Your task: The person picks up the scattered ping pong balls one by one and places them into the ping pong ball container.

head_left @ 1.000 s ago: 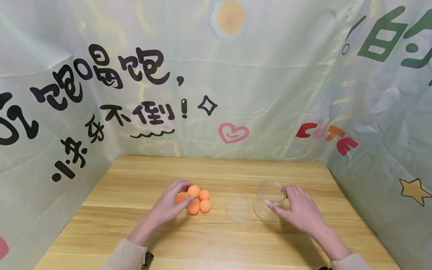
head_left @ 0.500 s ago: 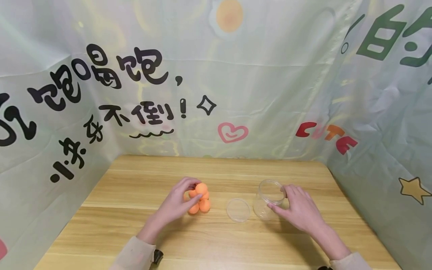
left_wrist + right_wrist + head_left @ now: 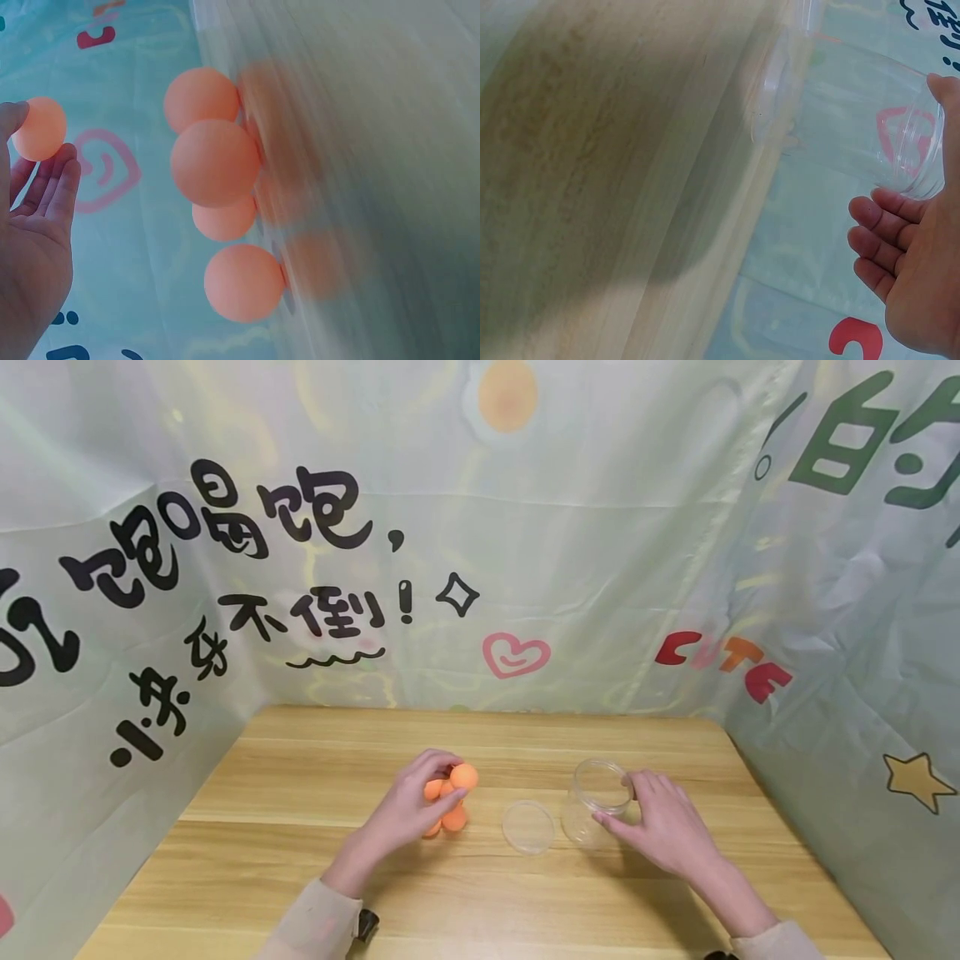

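My left hand (image 3: 412, 806) pinches an orange ping-pong ball (image 3: 464, 776) between thumb and fingertips, raised over the wooden table. Beneath and beside it, several more orange balls (image 3: 454, 817) rest in a cluster, partly hidden by the hand; the left wrist view shows these table balls (image 3: 215, 163) lower than the held ball (image 3: 41, 129). On the right, a clear round jar (image 3: 585, 827) stands upright with its mouth uncovered. The right hand (image 3: 667, 827) grips the jar near its rim, thumb on the near side, as the right wrist view also shows at the jar's rim (image 3: 922, 150).
A clear round lid (image 3: 528, 827) lies flat on the table (image 3: 480, 902) between the balls and the jar. Printed cloth curtains (image 3: 585, 568) enclose the table at the back and both sides.
The left hand has moved right with the pinched ball, which passes from above the cluster to its upper right edge. The right hand and the jar stay put.
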Tool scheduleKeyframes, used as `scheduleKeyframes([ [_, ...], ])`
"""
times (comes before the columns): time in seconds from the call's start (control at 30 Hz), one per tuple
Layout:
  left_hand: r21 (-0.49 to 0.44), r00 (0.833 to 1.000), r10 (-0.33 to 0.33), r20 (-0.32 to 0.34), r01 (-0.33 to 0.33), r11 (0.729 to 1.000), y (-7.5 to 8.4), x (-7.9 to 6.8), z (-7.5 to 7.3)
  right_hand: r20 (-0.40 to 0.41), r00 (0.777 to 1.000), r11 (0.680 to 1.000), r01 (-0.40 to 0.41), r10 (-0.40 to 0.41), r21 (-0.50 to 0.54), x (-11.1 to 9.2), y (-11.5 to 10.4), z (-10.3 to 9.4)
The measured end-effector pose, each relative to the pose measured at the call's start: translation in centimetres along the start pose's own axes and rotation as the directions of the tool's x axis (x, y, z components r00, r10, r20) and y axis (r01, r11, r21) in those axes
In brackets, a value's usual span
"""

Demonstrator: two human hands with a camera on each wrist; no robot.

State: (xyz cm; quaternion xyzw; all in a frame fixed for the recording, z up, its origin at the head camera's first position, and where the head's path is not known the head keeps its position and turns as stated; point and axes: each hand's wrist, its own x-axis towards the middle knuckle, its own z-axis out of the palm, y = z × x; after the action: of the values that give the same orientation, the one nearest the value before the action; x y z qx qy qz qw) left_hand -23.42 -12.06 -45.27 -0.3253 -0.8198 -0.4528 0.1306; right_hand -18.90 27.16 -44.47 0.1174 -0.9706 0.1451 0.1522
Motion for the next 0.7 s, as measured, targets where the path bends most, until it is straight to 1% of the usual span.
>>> scheduleKeyframes([
  [0.23,0.0,1.0,0.001,0.012,-0.001,1.0,0.5,0.4,0.9,-0.002,1.0,1.0,-0.001,0.001,-0.001,0.0,0.1,0.0],
  [0.4,-0.019,1.0,0.002,0.014,-0.002,1.0,0.8,0.8,1.4,0.004,1.0,1.0,-0.005,0.005,0.003,0.1,0.0,0.0],
  [0.63,-0.037,0.999,0.031,0.014,-0.03,0.999,1.2,1.4,2.2,-0.002,1.0,1.0,-0.004,0.004,0.008,0.0,0.0,0.0],
  [0.7,-0.043,0.999,0.052,0.009,-0.051,0.998,1.4,1.7,2.4,-0.005,1.0,1.0,-0.003,0.003,0.005,0.0,0.0,0.0],
])
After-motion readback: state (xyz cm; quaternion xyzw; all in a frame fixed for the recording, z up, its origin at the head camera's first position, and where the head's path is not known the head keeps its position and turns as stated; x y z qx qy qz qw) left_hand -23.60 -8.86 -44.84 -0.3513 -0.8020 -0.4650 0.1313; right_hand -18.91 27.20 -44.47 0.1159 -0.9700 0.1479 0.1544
